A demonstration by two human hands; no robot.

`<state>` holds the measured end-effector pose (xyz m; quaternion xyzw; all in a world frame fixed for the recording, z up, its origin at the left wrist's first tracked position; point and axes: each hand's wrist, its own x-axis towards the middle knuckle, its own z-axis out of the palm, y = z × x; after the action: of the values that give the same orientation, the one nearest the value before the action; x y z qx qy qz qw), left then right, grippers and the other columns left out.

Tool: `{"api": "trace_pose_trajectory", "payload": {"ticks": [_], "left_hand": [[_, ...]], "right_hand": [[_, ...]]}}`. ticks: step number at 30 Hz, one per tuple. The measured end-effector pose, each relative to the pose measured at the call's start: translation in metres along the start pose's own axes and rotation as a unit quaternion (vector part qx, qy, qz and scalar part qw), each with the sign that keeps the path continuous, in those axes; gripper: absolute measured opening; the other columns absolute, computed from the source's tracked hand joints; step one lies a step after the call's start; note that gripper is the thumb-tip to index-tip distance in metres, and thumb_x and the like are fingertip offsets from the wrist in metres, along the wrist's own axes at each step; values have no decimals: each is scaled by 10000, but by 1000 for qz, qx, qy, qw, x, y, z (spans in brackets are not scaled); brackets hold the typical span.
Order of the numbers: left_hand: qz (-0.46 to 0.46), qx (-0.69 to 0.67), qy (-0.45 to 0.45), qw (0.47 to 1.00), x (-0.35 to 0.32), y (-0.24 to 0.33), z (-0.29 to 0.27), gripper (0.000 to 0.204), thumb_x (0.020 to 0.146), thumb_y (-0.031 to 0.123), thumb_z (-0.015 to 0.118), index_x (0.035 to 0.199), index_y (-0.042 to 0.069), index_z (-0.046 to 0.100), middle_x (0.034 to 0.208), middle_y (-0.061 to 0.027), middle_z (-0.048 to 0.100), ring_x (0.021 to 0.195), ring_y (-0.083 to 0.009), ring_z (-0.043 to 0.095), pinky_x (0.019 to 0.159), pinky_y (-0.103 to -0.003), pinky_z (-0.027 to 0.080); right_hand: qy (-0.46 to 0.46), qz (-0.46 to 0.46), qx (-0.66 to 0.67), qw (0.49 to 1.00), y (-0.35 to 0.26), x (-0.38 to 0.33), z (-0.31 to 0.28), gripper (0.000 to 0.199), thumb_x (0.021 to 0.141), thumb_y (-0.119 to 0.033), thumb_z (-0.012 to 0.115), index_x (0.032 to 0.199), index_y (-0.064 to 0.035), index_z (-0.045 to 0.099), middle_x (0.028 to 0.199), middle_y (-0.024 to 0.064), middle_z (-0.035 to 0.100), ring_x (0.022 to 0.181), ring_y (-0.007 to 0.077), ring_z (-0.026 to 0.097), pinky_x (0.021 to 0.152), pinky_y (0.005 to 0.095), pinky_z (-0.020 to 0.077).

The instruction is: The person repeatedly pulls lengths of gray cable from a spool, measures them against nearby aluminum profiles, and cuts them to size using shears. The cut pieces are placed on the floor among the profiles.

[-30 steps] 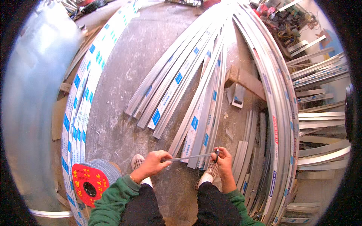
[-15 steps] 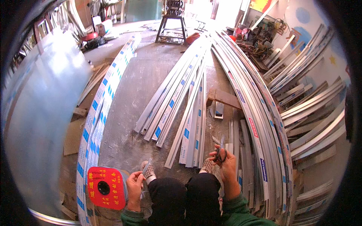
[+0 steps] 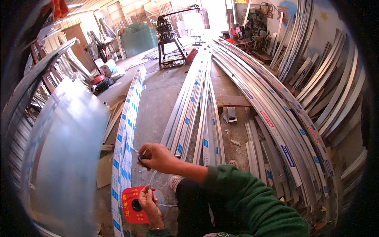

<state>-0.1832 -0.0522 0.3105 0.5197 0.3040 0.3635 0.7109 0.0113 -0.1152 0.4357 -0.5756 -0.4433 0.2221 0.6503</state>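
Observation:
My left hand (image 3: 149, 203) pinches a thin pale grey strip (image 3: 152, 180), whose end points up from the fingers. It is in front of a reel (image 3: 129, 205) with a red, square, round-cornered face and a dark centre hole; more strip trails right of the hand. Reaching across from the right, my right hand (image 3: 158, 157) is closed round the dark handles of small scissors (image 3: 141, 158). The scissor blades point up and left, above the strip's end and apart from it.
Film-wrapped metal profiles (image 3: 125, 148) run along the left, beside a large glass-like sheet (image 3: 67, 158). More long profiles (image 3: 189, 114) fan out ahead, with a thick stack (image 3: 268, 114) at right. A machine on a dark stand (image 3: 171, 49) is farther off.
My right hand has swung left with the scissors, from the right side to above my left hand. The view has turned, so the reel and profiles appear shifted right.

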Motion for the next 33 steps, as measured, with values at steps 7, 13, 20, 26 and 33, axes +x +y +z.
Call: {"api": "trace_pose_trajectory", "payload": {"ticks": [7,13,20,26,33], "left_hand": [[35,-6,83,996,-11,7,9,230,915,26,538,1140,-22,545,983,-85,637,538,-44,448,451,-171,347],[112,2,77,991,-14,12,28,229,906,52,575,1123,-20,563,964,-77,623,533,-58,450,422,-197,361],[98,15,17,995,-14,14,52,243,908,30,562,1146,-17,568,1006,-92,644,539,-60,449,438,-199,354],[96,20,23,995,-20,10,69,239,918,25,537,1153,-12,550,907,-53,614,548,-50,414,459,-188,341],[132,21,58,989,-17,16,75,239,930,55,548,1159,-12,546,945,-77,631,554,-67,458,456,-198,373]], "right_hand": [[6,65,-93,994,50,-24,18,298,779,-88,697,1052,21,652,785,155,695,661,203,666,614,326,510],[31,62,-77,995,54,-31,15,287,764,-144,719,1009,-4,666,759,156,698,669,239,680,628,348,517],[78,55,-14,995,56,-32,10,279,720,-203,740,955,-59,693,806,164,707,737,305,698,680,393,541],[19,64,8,998,43,-37,0,249,745,-168,719,959,-46,689,824,181,703,765,309,698,692,397,538],[32,22,-50,998,36,-40,-9,214,755,-138,684,936,-24,687,826,209,681,767,362,678,699,427,525]]}}
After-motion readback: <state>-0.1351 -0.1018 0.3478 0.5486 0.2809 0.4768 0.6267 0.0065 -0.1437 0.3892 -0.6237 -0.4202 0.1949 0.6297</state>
